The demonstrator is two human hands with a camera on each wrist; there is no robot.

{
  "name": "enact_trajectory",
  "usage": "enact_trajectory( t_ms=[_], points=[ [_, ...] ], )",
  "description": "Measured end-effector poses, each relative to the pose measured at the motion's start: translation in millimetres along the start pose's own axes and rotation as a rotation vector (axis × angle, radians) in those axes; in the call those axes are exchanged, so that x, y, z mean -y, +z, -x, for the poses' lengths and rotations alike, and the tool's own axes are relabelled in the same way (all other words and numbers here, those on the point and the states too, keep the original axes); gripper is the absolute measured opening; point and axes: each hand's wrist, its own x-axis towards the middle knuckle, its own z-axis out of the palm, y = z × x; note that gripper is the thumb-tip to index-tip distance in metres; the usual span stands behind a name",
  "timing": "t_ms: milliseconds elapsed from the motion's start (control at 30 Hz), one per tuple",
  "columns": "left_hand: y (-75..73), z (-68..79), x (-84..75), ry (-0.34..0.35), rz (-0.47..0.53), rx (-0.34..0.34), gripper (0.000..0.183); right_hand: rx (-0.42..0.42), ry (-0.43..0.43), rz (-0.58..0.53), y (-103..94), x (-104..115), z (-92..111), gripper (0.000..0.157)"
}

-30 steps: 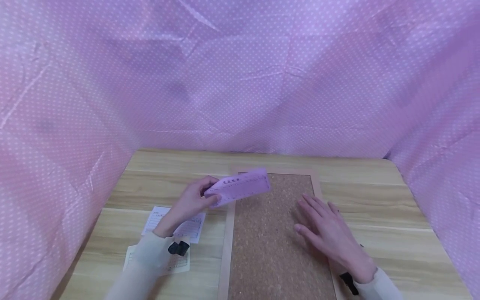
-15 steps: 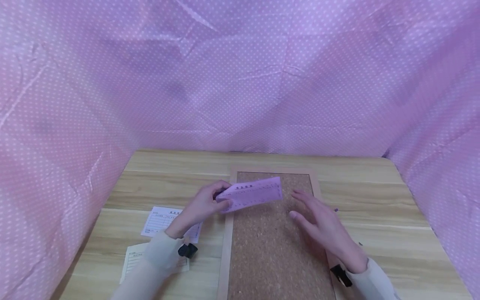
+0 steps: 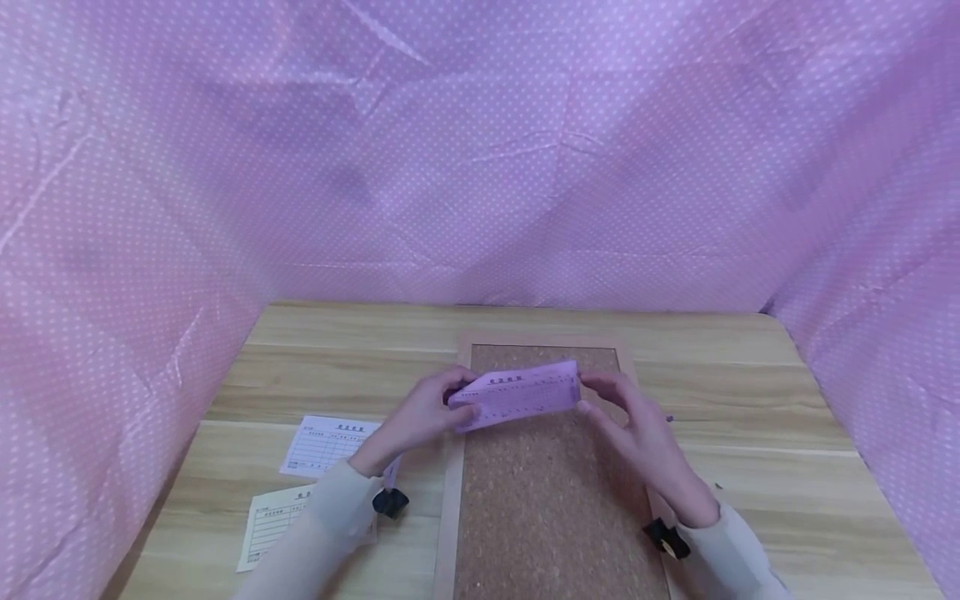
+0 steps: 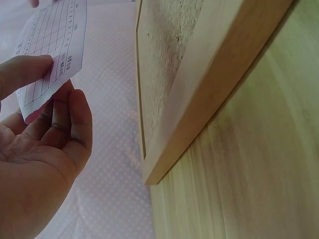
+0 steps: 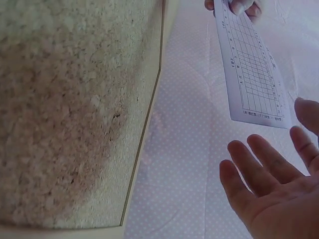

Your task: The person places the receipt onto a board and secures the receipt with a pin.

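Observation:
A printed paper form [image 3: 517, 394], pinkish with a ruled grid, is held slanted above the cork board [image 3: 551, 500]. My left hand [image 3: 423, 412] pinches its left end, thumb on the printed face and fingers behind, as the left wrist view shows on the form [image 4: 52, 35]. Close to the other end is my right hand [image 3: 637, 429], thumb and index finger parted at the form's edge. In the right wrist view a small gap shows between the right hand [image 5: 279, 184] and the form [image 5: 251, 74]; its fingers are spread and relaxed.
Left of the board, a white form [image 3: 326, 446] and a cream form [image 3: 273, 521] lie on the wooden table [image 3: 337, 350], partly covered by the left arm. A small dark purple bit [image 3: 670, 418] lies right of the board. Pink dotted cloth [image 3: 480, 167] surrounds the table.
My left hand has carried the pinkish form rightward over the board. The right hand has lifted from the board's right side and come left to the form's end.

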Motion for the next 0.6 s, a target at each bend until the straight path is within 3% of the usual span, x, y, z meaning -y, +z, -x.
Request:
enact_trajectory(
  t_ms=[367,600],
  points=[
    [5.9,-5.7,-2.2,-0.018,0.002,0.028,0.031,0.007,-0.021,-0.105,3.9,-2,-10,0.025],
    [6.3,-9.4,-1.8,-0.032,0.023,0.031,0.031,0.006,0.083,-0.087,4.1,-5,-12,0.023]
  ],
)
